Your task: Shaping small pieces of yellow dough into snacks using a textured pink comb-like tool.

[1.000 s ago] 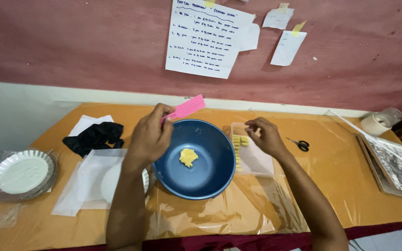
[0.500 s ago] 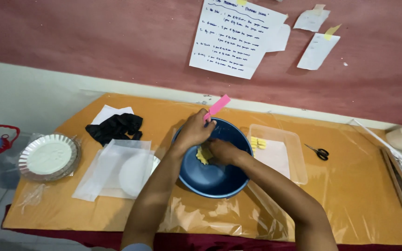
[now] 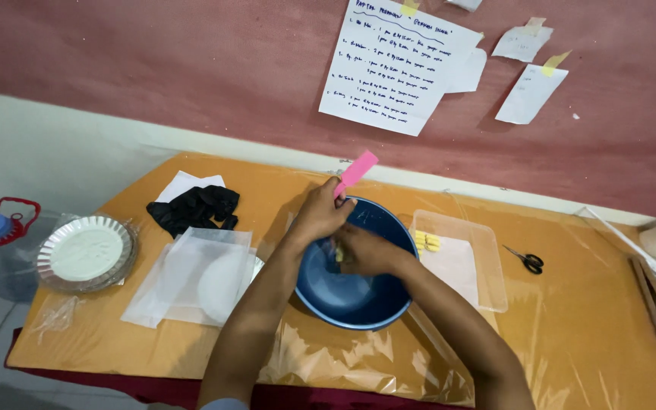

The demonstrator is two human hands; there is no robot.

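In the head view, the left hand is over the far rim of a dark blue bowl that stands on the tabletop. Its fingers are closed around the lower part of a pink flat spatula. The spatula is a long narrow strip; its long axis is tilted, and the free end points up and away to the right, toward the wall, while the lower end is hidden in the hand. The right hand is inside the bowl, just beside the left hand and touching it. Its fingers are curled on a small pale yellow piece, which looks like dough, but I cannot tell how firmly they grip it.

To the right of the bowl, touching its rim, lies a clear plastic tray with some yellow pieces at its far left corner. Small scissors lie just beyond the tray. To the left of the bowl there are clear plastic sheets over a white plate, a black glove on a white paper, and a stack of silver foil plates near the left edge. Handwritten paper sheets hang on the red wall.
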